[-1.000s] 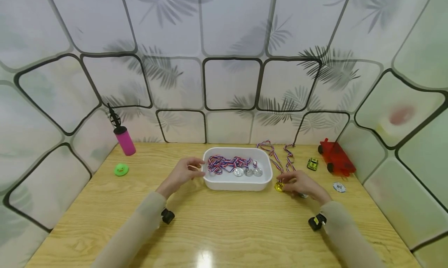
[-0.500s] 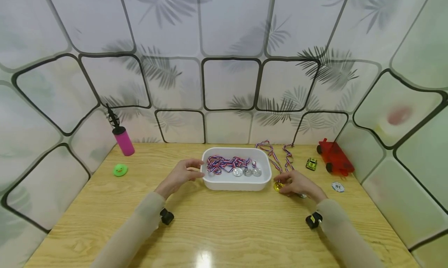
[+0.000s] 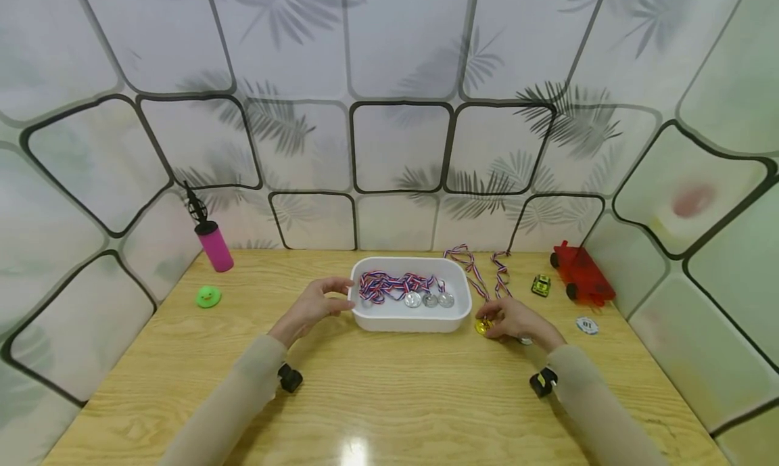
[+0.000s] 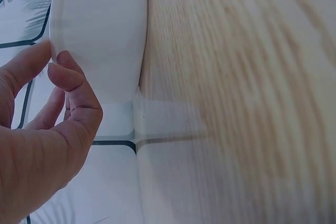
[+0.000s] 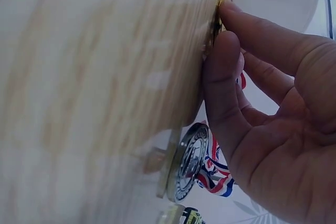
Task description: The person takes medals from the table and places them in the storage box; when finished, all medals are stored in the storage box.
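Note:
My left hand [image 3: 309, 312] pinches the left end of a white plastic tray [image 3: 409, 324], thumb and fingers at its rim in the left wrist view. Inside the tray lie several red, white and blue ribbons [image 3: 385, 287] and silver medals [image 3: 412, 299]. Right of the tray, a gold medal [image 3: 483, 327] lies flat on the table. My right hand [image 3: 517, 319] holds it by the edge between thumb and index finger, as the right wrist view shows. Under that hand's palm side is a silver medal [image 5: 190, 162] on a striped ribbon [image 5: 216, 174], partly covered in the head view.
Two medal ribbons [image 3: 476, 276] stretch back toward the wall. Further right are a small yellow toy car [image 3: 541, 285], a red wheeled toy [image 3: 583, 274] and a poker chip [image 3: 587, 325]. At left stand a pink hand pump [image 3: 214, 247] and a green duck toy [image 3: 208, 297].
The whole view has shifted very slightly. My left hand stays at the tray's end; my right hand stays at the gold medal, its fingers barely moved.

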Demonstrator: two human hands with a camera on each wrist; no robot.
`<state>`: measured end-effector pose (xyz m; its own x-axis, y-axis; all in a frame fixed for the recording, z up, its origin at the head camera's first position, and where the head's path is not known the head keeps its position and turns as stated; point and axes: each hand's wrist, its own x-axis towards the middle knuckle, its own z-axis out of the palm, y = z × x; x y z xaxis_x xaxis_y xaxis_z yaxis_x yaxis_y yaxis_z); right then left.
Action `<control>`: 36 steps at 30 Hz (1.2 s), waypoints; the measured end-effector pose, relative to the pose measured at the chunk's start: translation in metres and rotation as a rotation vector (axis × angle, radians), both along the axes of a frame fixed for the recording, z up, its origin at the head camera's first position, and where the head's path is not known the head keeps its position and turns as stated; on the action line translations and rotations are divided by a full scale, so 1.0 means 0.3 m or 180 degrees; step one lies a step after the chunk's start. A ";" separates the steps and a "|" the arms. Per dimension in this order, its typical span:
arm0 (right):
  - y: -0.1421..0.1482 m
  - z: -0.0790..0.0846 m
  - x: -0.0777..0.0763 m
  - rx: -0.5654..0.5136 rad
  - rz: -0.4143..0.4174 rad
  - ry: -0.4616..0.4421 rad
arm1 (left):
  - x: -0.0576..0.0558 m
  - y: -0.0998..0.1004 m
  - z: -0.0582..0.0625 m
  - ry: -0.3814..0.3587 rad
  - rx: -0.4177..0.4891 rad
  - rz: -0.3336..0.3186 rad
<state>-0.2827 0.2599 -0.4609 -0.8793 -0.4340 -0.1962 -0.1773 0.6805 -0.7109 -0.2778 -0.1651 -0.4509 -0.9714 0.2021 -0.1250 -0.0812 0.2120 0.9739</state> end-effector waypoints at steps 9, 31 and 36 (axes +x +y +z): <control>0.005 -0.005 -0.006 0.0053 0.0179 0.0217 | 0.003 0.006 0.007 -0.0054 -0.0008 0.0005; 0.010 -0.006 -0.009 -0.0240 -0.0185 -0.0011 | 0.000 0.005 0.014 -0.0134 -0.0059 -0.0002; 0.021 0.011 -0.003 -0.0466 -0.0318 -0.0077 | -0.001 0.003 0.012 -0.0145 -0.0074 0.0007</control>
<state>-0.2838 0.2663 -0.4575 -0.9153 -0.3701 -0.1589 -0.0955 0.5828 -0.8070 -0.2781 -0.1642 -0.4474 -0.9650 0.1966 -0.1738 -0.1259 0.2345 0.9639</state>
